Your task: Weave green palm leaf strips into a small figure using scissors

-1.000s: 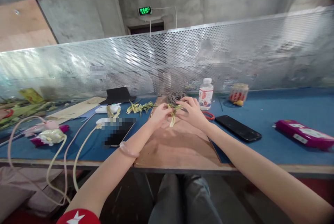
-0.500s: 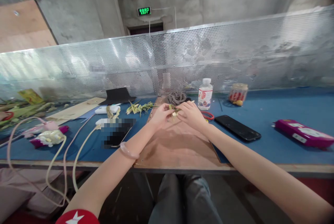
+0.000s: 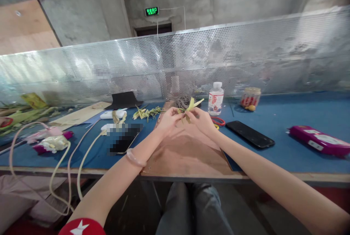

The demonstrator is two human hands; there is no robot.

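Observation:
My left hand (image 3: 168, 120) and my right hand (image 3: 202, 121) meet above the brown board (image 3: 186, 151), fingertips almost touching. Between them is a small piece of folded pale green leaf strips (image 3: 193, 104), pinched by both hands. Its ends fan out above my fingers, one pointing up and one to the right. The part inside the fingertips is mostly hidden. To the left lies a similar bunch of green leaf pieces (image 3: 147, 113) on the blue mat. Behind my hands is a coil of grey cord (image 3: 182, 101).
Right of my hands are a white-capped bottle (image 3: 216, 99), a red ring (image 3: 218, 121), a black phone (image 3: 249, 134), a jar (image 3: 250, 98) and a purple packet (image 3: 318, 140). Cables (image 3: 79, 169), another phone (image 3: 126, 139) and long leaves (image 3: 30, 115) lie left.
The leaf strips now stand up and spread above my fingers, where before they were mostly covered. My right hand has turned slightly, its fingers drawn lower around the piece.

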